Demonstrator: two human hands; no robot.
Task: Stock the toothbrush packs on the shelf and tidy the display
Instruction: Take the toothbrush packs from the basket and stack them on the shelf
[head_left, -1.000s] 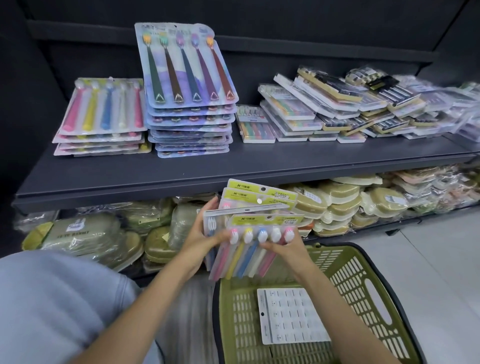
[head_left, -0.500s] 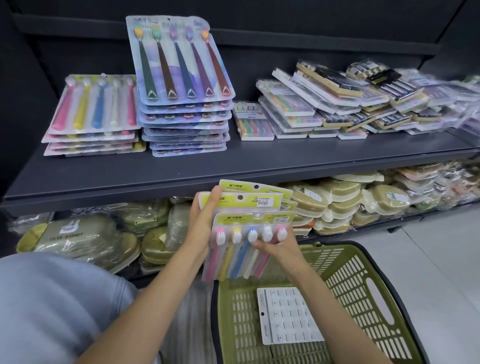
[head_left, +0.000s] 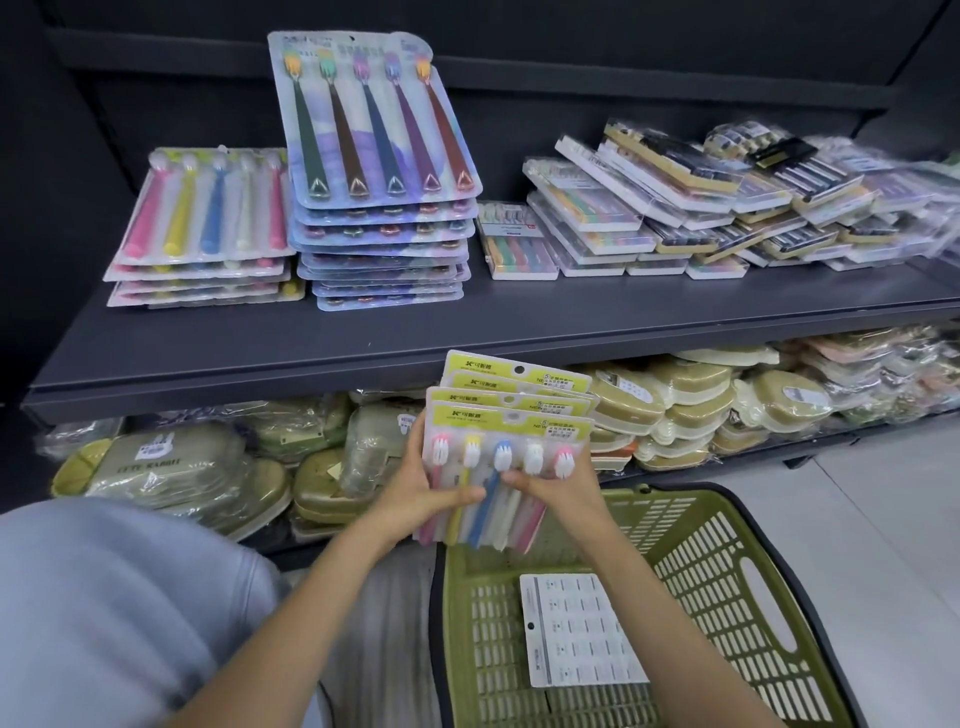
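Nearest the camera, at the lower left, is a grey sleeve (head_left: 104, 597). Two bare forearms reach forward from the bottom edge. At the lower right a green basket (head_left: 727, 597) sits on the pale floor (head_left: 857, 493), and one white card (head_left: 582, 629) lies flat inside it, printed side up.

Just above the basket's far rim, both hands hold a fanned bundle of packs (head_left: 511, 415). Each pack has a yellow header and a row of five coloured toothbrushes. The left hand (head_left: 421, 488) grips the bundle's left edge, its thumb lying across the front over the handles. The right hand (head_left: 566, 483) grips the right edge, its fingertips curled onto the front below the brush heads. The bundle stands nearly upright, in front of the lower shelf and below the upper one.

Behind it, the lower shelf is crowded with wrapped olive and cream boxes (head_left: 675, 405).

Farther back, the dark upper shelf (head_left: 363, 343) carries, from left to right: a short pastel stack (head_left: 208, 228) of toothbrush packs, a taller blue stack (head_left: 379, 156) just beside it, a small flat case (head_left: 517, 249), and overlapping rows of boxed sets (head_left: 727, 208) running off to the right.
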